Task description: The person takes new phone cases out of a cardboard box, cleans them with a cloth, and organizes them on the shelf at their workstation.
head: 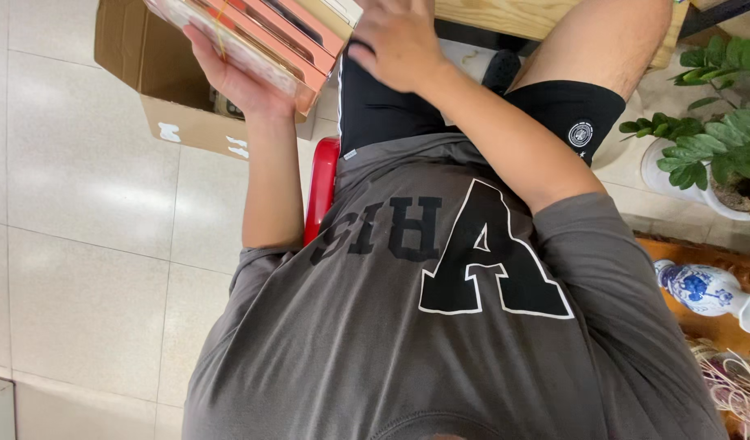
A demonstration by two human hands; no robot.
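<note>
I look straight down at my own grey shirt and black shorts while seated on a red stool (322,187). My left hand (232,81) grips a stack of flat pink and orange boxes (261,37) from underneath, holding it up over an open cardboard box (188,122). My right hand (395,37) rests on the near right edge of the same stack, fingers curled against it. The top of the stack runs out of the frame.
A wooden table edge (513,16) lies ahead beyond my knee. A potted green plant (709,138) in a white pot stands at right. Below it, a blue and white ceramic vase (705,289) rests on a wooden surface. Pale floor tiles (82,244) fill the left.
</note>
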